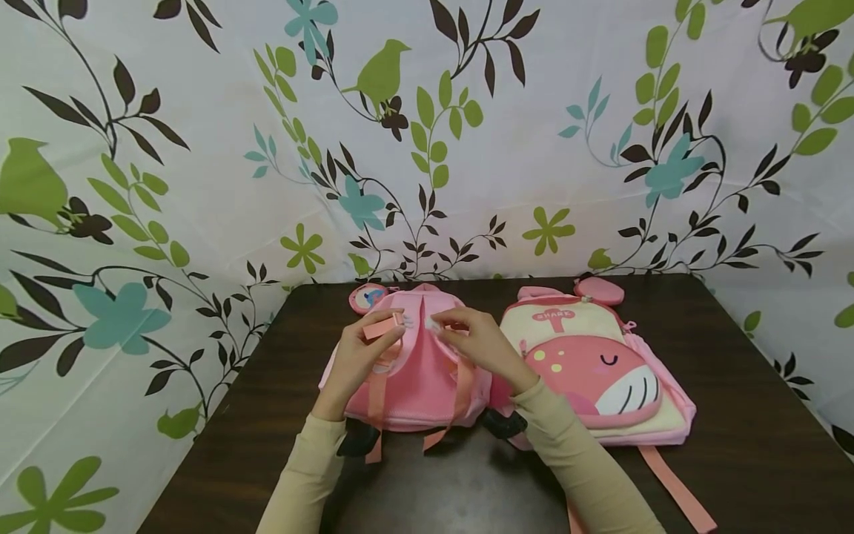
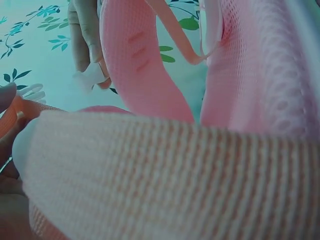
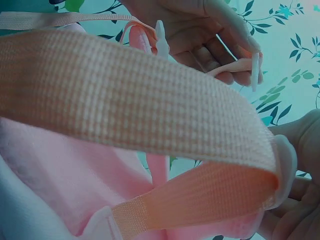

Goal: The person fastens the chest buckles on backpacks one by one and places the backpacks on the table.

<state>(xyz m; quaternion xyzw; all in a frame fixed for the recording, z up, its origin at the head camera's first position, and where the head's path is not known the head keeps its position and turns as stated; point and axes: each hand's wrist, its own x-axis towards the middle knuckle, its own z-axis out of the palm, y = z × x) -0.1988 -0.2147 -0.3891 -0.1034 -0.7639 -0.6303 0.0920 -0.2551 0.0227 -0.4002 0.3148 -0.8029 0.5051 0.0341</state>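
A pink backpack (image 1: 416,404) lies on the table with its shoulder straps uppermost. My left hand (image 1: 360,356) pinches a white pronged buckle half (image 2: 34,93) threaded on a peach webbing strap (image 1: 382,327), above the backpack's left side. Across a small gap, my right hand (image 1: 482,340) pinches the other white buckle half (image 1: 433,324) between thumb and fingers. The two halves are apart. Webbing (image 3: 130,95) crosses close in front of the right wrist camera and partly hides that hand. In the left wrist view, a padded shoulder strap (image 2: 137,55) hangs beside the right hand.
To the right lies a second backpack (image 1: 560,315) with a pink whale pocket (image 1: 580,371) and a loose peach strap (image 1: 677,489). A round charm (image 1: 368,298) sits by the first backpack's top. The dark table (image 1: 220,460) meets a patterned cloth (image 1: 427,148) behind.
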